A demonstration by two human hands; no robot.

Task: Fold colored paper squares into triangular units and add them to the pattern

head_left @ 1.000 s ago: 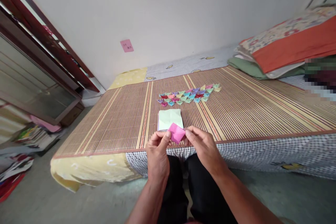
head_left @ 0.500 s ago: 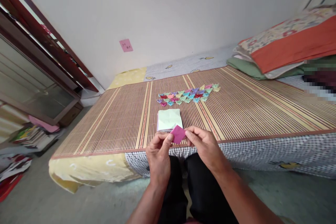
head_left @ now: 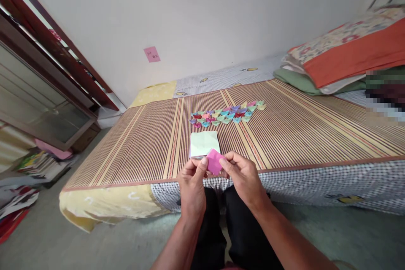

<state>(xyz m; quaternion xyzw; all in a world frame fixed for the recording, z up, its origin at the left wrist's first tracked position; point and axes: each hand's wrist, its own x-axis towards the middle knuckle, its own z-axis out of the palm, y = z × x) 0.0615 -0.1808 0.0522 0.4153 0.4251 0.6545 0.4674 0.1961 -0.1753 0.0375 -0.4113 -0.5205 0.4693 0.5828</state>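
Note:
A small folded piece of pink paper [head_left: 214, 162] is held up over the near edge of the bed. My left hand [head_left: 193, 181] pinches its left side between thumb and fingers. On the opposite side, my right hand [head_left: 244, 177] grips the paper with the thumb on top. Just behind the pink paper lies a stack of square paper sheets [head_left: 204, 142], pale green on top. Farther back, several small folded paper pieces [head_left: 226, 114] in many colours sit in rows. The fingertips under the pink paper are partly hidden.
A striped woven mat [head_left: 142, 143] covers the bed. Folded bedding [head_left: 351, 55] is piled at the back right. A pink note [head_left: 152, 54] is stuck on the wall. Books and papers [head_left: 41, 164] stand at the left by a glass-panelled cabinet [head_left: 47, 97].
The pink paper has turned slightly between my hands and shows a squarer face. My right thumb has shifted a little left onto it. The stack and the rows are unmoved.

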